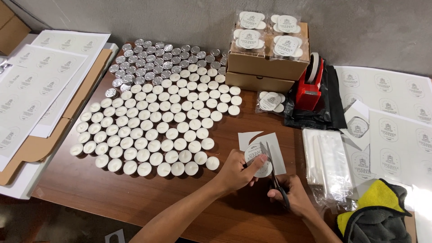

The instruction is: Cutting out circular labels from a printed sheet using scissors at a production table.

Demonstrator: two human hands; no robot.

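Round paper label (257, 158) pinched in left hand (236, 171), just left of scissors (274, 173) gripped by right hand (290, 195), blades pointing away along label's right edge.

Yellow-grey cloth (375, 211) cut by bottom edge; scissor handles within right-hand fingers (288, 198).

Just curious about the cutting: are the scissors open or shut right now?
Open: the scissors blades are spread in a narrow V around the label sheet that the left hand holds.
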